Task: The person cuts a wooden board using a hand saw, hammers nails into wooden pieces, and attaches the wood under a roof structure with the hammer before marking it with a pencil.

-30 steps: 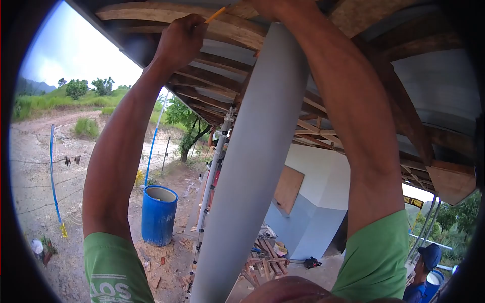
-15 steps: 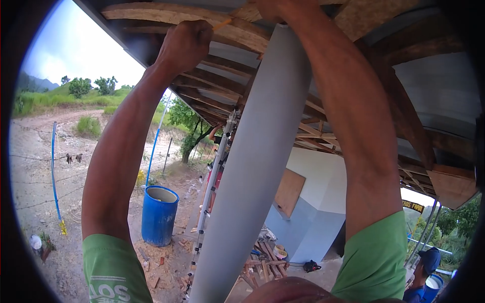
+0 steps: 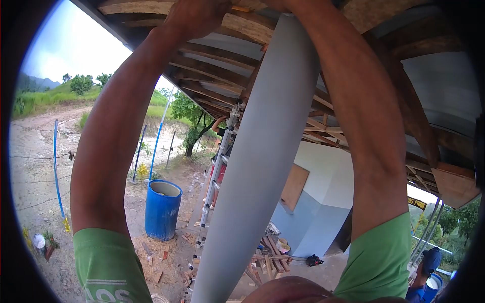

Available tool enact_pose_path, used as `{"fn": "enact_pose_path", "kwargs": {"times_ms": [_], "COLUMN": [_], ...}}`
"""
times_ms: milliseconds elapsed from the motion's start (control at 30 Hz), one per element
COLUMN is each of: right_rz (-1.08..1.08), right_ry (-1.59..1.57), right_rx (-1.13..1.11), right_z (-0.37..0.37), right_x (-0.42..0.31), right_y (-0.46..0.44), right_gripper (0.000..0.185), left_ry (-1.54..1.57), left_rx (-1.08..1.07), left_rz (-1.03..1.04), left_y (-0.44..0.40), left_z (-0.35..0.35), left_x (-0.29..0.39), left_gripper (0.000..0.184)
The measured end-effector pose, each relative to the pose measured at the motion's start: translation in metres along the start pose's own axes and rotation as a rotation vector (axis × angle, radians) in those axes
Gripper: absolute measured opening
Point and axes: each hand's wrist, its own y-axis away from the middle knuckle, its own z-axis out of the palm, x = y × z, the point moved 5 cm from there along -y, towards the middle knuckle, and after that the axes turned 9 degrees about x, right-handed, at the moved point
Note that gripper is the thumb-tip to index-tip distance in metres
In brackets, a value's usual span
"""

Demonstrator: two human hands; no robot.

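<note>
At the top edge, my left hand (image 3: 198, 17) is closed, with its fingers partly cut off by the frame. The tip of an orange pencil (image 3: 241, 8) sticks out to its right, against a curved wooden beam (image 3: 247, 28) under the roof. My right hand (image 3: 281, 4) is raised at the top edge, near the upper end of a large grey post (image 3: 268, 116); its fingers are out of view. Between my forearms the post runs down to the bottom edge.
A ladder (image 3: 218, 169) stands behind the post, with a person (image 3: 221, 130) partly hidden there. A blue barrel (image 3: 162, 211) is at left, scrap wood (image 3: 270, 252) lies below, and another person in a cap (image 3: 430, 260) is at lower right.
My left hand has moved up and to the right with the pencil, towards my right hand. The view has shifted slightly, and more of the ladder shows.
</note>
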Motion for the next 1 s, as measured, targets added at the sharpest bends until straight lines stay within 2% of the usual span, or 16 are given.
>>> {"fn": "enact_pose_path", "kwargs": {"times_ms": [33,67,133,167,233,333,533,633,767,833,867,933,1000], "right_rz": [0.005,-0.002,-0.014,0.0,0.033,-0.003,-0.041,0.035,0.092,0.126,0.068,-0.05,0.013], "right_ry": [0.027,0.003,-0.039,-0.05,-0.059,-0.06,0.03,-0.038,-0.11,-0.14,-0.1,-0.014,-0.013], "right_rx": [-0.039,0.016,0.129,0.094,0.021,0.291,0.464,0.299,0.259,0.239,0.287,0.384,0.156], "right_z": [-0.001,-0.001,0.001,0.002,0.001,0.018,0.023,0.025,0.047,0.052,0.046,0.026,0.005], "right_x": [0.0,0.0,0.001,0.001,0.001,0.004,0.004,0.007,0.011,0.013,0.011,0.006,0.003], "right_y": [0.0,0.001,0.003,0.003,0.003,0.001,0.0,-0.007,-0.021,-0.023,-0.018,-0.004,-0.002], "right_gripper": [0.023,0.022,0.021,0.021,0.021,0.02,0.016,0.014,0.015,0.016,0.016,0.016,0.015], "left_ry": [-0.003,-0.004,-0.052,-0.072,-0.036,-0.007,0.047,0.013,-0.031,-0.056,-0.067,0.023,0.009], "left_rx": [-0.059,-0.118,-0.018,0.035,0.024,0.008,0.0,0.0,0.038,0.01,-0.003,0.049,0.05], "left_rz": [-0.086,-0.172,-0.053,0.008,-0.026,-0.033,-0.142,-0.143,-0.037,-0.058,-0.068,-0.028,0.025], "left_y": [0.001,0.002,0.009,0.012,0.015,0.013,0.013,0.015,0.015,0.014,0.012,0.007,0.002], "left_z": [-0.005,-0.007,-0.003,0.0,-0.002,0.001,-0.001,-0.002,0.003,0.007,0.008,0.003,0.001], "left_x": [-0.001,-0.004,-0.022,-0.032,-0.03,-0.029,-0.026,-0.026,-0.032,-0.031,-0.028,-0.007,0.006], "left_gripper": [0.017,0.017,0.019,0.021,0.022,0.022,0.019,0.02,0.022,0.025,0.027,0.017,0.016]}}
